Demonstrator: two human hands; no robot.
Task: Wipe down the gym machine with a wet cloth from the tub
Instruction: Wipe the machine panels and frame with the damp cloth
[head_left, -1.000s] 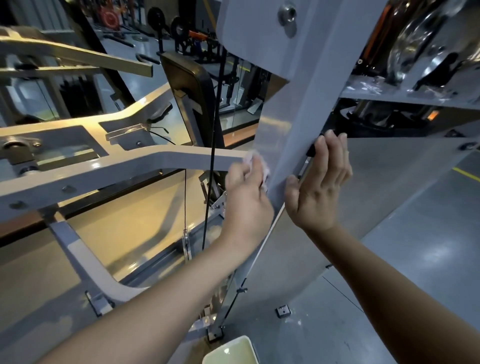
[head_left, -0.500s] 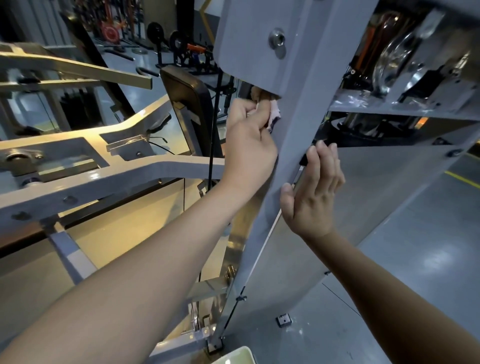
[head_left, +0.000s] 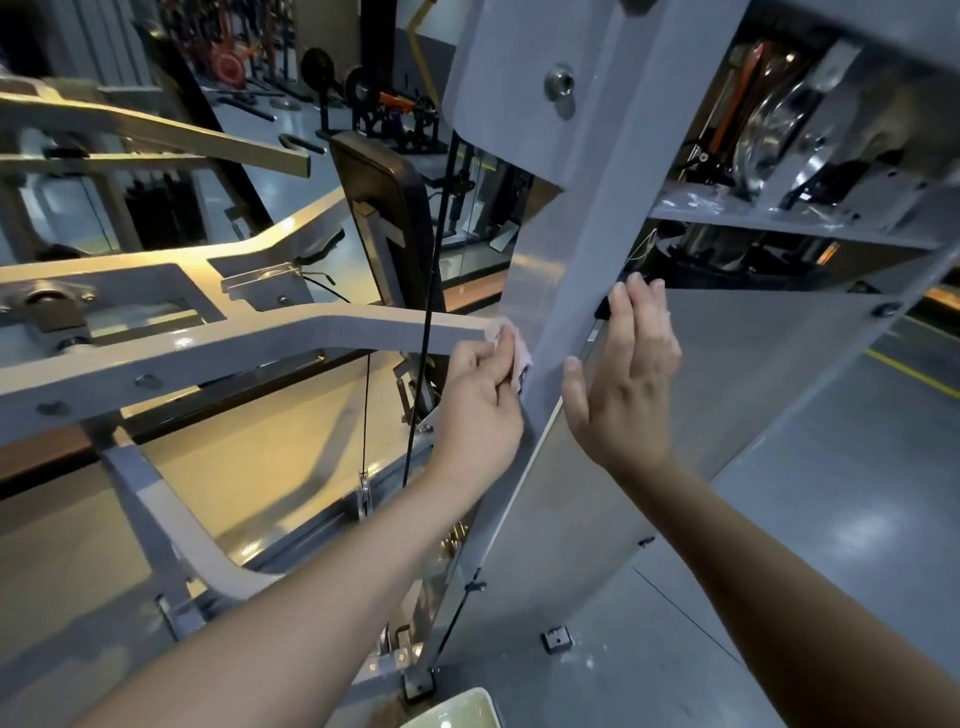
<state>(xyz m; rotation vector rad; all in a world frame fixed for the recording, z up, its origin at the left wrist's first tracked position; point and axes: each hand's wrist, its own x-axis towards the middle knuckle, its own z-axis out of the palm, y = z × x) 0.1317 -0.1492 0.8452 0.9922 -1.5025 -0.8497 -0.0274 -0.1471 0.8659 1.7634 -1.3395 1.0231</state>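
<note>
Cloth pinched in left hand, pressed against machine post

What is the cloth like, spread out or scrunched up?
Scrunched up: the cloth is a small wad pinched by the left hand against the grey post.

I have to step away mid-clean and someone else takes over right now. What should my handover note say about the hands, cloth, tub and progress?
Left hand grips the cloth, pressing it on the left edge of the grey post.
Right hand is open, flat against the post's right edge.
Tub sits on the floor by the post's foot, only its corner in view.
Done: cloth is out and in use; how much is wiped cannot be told.
Left: probably the rest of the post and the side arm.
</note>
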